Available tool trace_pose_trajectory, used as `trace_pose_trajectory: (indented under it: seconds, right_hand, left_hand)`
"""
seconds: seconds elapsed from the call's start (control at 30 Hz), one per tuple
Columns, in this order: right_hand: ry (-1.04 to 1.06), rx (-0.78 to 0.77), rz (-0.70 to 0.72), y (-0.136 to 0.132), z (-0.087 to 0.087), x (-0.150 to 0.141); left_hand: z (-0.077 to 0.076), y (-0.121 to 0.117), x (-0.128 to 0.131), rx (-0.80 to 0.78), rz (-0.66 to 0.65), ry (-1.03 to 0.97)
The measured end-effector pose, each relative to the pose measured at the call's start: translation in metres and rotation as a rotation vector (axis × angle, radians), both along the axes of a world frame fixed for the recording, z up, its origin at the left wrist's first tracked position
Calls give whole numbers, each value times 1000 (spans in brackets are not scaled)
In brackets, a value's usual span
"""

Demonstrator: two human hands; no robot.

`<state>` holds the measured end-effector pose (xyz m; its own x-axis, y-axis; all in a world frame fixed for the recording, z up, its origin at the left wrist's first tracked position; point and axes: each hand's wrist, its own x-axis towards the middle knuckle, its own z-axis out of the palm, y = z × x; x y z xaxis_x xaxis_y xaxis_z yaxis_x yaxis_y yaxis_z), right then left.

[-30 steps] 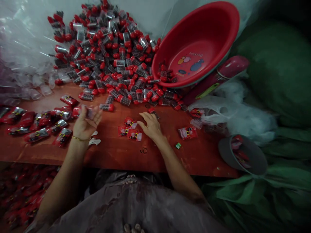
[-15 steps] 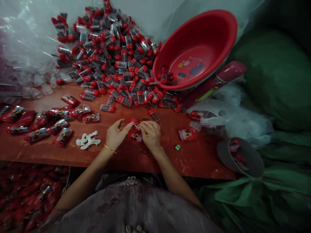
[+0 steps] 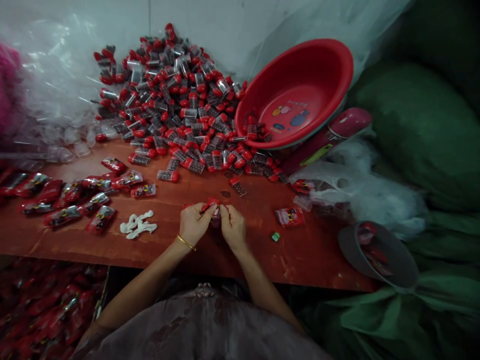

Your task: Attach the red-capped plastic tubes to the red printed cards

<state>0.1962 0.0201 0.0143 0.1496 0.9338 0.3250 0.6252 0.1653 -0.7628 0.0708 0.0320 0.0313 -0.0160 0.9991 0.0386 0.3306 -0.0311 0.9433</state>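
We see both forearms reaching forward from the body and angling inward, so that the two hands meet at the middle. The left hand (image 3: 194, 223) has its fingers curled and thumb tucked toward the right hand (image 3: 232, 226), which is curled likewise, knuckles up. Their fingertips are pinched together, touching or nearly so. A thin gold bangle sits on the left wrist. Both arms are bare.

Small packing workshop, heap of red-capped tubes (image 3: 180, 110), sealed packets (image 3: 75, 192), wooden table (image 3: 210, 250)
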Motion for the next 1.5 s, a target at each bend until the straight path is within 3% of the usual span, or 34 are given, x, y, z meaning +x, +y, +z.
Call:
trace_pose_trajectory:
  seconds: [0.1,0.2,0.33,0.47,0.6,0.67,0.77,0.93,1.07,1.37,1.5]
  right_hand:
    - [-51,40,25,-1,1,-3]
    - [-67,30,80,2,4,-2]
    - [-180,-2,175,22,9,14]
    - [-480,-123,-86,53,5,43]
    - [-608,-197,-117,63,-5,61]
    - [-512,-169,-70,53,-7,64]
    - [-161,-168,30,21,0,64]
    - [503,-398,215,-32,29,59]
    - [530,-438,286,-44,41,54]
    - [582,-437,317,-50,39,49]
    - [624,-461,313,-51,39,50]
  left_hand:
    - [-2,3,3,-82,20,-174]
    - [-1,9,3,-268,20,-525]
    - [8,16,-3,-533,146,-830]
    - [14,20,-8,-654,197,-928]
    - [16,17,-8,-693,130,-955]
    - [16,16,-7,-687,105,-955]
    - [16,14,-7,-652,83,-926]
    - [17,9,-2,-574,82,-891]
    - [21,2,5,-502,8,-888]
    - [23,-5,5,-500,-81,-848]
    - [25,-5,2,-440,-186,-769]
